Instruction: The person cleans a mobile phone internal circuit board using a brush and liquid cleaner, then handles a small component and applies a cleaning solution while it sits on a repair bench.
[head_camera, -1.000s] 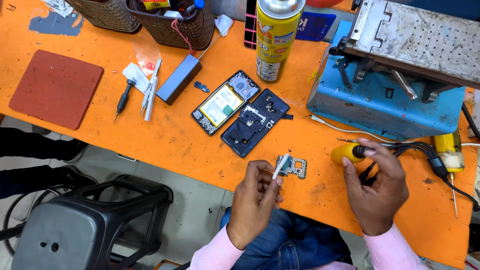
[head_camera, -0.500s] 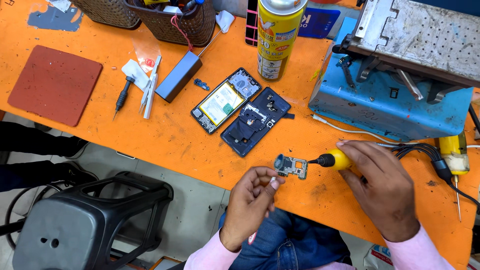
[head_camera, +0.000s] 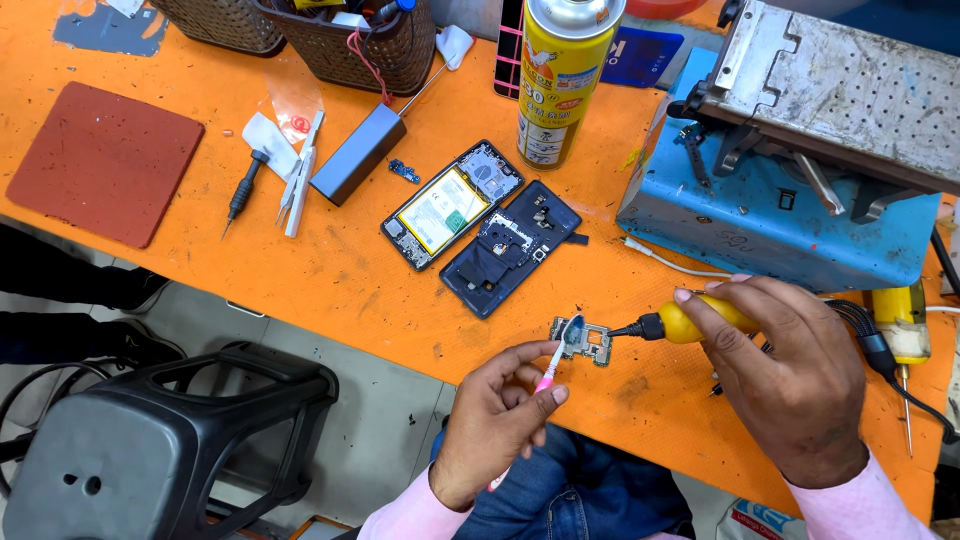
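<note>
A small metal-framed circuit board (head_camera: 590, 345) lies on the orange bench (head_camera: 340, 280) near its front edge. My left hand (head_camera: 495, 420) grips a pink-handled brush (head_camera: 560, 355), and the brush head rests on the board's left side. My right hand (head_camera: 790, 370) holds a yellow-handled tool (head_camera: 685, 322) with a black cable. Its dark tip touches the board's right edge. Just behind the board lie an opened phone body with its battery showing (head_camera: 450, 205) and a dark blue inner cover (head_camera: 510, 245), side by side.
A yellow spray can (head_camera: 560, 75) and a blue machine with a grey metal top (head_camera: 780, 200) stand at the back. A grey power bank (head_camera: 357, 153), white tweezers (head_camera: 300, 175), a black screwdriver (head_camera: 240, 190), a red mat (head_camera: 95, 160) and baskets (head_camera: 350, 40) are on the left. A black stool (head_camera: 150, 450) stands below.
My right hand brought the yellow tool's tip left onto the board. My left hand dropped back, then raised the brush onto the board.
</note>
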